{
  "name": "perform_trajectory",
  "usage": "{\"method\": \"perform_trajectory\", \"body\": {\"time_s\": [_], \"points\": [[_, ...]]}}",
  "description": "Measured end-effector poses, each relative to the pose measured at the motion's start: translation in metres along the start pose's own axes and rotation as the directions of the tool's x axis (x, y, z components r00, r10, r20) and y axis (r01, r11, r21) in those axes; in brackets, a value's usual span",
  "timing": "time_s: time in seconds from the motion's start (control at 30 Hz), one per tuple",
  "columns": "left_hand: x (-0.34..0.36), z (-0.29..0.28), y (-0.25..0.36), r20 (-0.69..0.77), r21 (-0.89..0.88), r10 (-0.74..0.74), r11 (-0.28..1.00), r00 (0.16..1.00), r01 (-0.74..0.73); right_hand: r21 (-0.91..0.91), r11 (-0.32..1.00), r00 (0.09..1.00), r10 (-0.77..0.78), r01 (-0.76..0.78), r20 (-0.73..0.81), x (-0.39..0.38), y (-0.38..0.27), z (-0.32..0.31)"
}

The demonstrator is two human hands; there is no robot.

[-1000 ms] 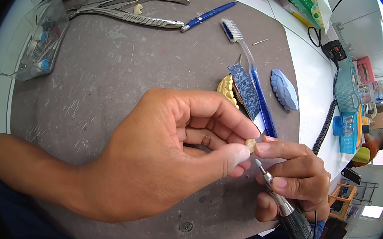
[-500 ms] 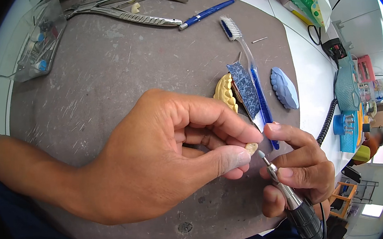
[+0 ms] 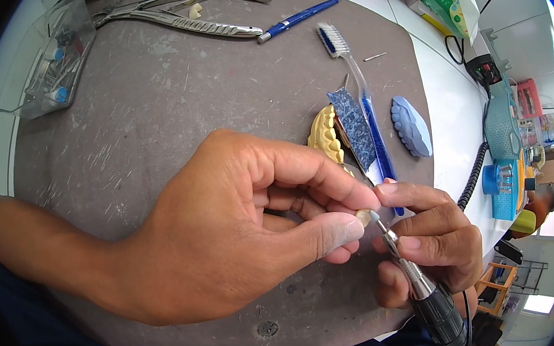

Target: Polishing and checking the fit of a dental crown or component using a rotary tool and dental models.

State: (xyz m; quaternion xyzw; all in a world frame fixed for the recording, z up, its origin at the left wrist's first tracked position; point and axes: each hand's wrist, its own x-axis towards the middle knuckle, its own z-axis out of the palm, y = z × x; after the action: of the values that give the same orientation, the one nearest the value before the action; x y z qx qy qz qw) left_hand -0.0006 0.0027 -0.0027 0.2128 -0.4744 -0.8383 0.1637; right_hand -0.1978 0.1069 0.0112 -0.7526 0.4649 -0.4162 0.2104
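Between thumb and forefinger my left hand [image 3: 229,227] pinches a small cream dental crown [image 3: 363,217]. My right hand [image 3: 433,238] grips a rotary handpiece [image 3: 415,280] like a pen, with its black rear end pointing down and toward me. The handpiece's pale blue-grey polishing tip [image 3: 375,217] meets the right side of the crown. A fingertip of my right hand rests against my left forefinger. Just beyond the hands lie a yellow dental model [image 3: 325,135], partly hidden, and a strip of blue patterned sheet [image 3: 354,129].
Alongside the sheet lies a blue toothbrush [image 3: 369,104], with a blue dental cast [image 3: 410,127] to its right. Metal pliers [image 3: 189,22] and a blue pen [image 3: 299,21] are at the back of the brown mat [image 3: 150,105]. A clear box of small tools [image 3: 56,61] stands far left.
My right hand has shifted slightly left and up, bringing the handpiece's tip from just beside the crown onto it. My left hand has stayed nearly still.
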Motion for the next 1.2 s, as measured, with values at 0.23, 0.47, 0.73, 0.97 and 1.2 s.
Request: {"method": "perform_trajectory", "body": {"time_s": [0.23, 0.47, 0.73, 0.97, 1.2], "points": [[0.0001, 0.0, 0.0012, -0.001, -0.002, -0.013, 1.0, 1.0, 0.013, -0.005, 1.0, 1.0, -0.008, 0.008, -0.001, -0.0005, 0.0012, 0.0002], [0.0005, 0.0005, 0.0021, -0.004, 0.004, -0.024, 1.0, 1.0, 0.024, -0.016, 1.0, 0.999, -0.001, 0.001, 0.04, 0.002, -0.0009, -0.0021], [0.0005, 0.0004, 0.0031, 0.011, -0.016, -0.045, 0.999, 0.999, 0.045, 0.006, 1.0, 1.0, -0.018, 0.018, -0.011, 0.0008, 0.0014, 0.0008], [0.001, -0.0005, 0.0025, 0.017, -0.018, -0.039, 0.999, 0.999, 0.039, -0.032, 0.999, 0.999, -0.019, 0.02, 0.05, 0.0016, -0.0008, -0.0029], [0.0, 0.0001, 0.0029, 0.008, -0.026, -0.053, 0.998, 0.999, 0.053, 0.009, 1.0, 0.999, -0.025, 0.025, -0.028, -0.0009, 0.0023, 0.002]]}}
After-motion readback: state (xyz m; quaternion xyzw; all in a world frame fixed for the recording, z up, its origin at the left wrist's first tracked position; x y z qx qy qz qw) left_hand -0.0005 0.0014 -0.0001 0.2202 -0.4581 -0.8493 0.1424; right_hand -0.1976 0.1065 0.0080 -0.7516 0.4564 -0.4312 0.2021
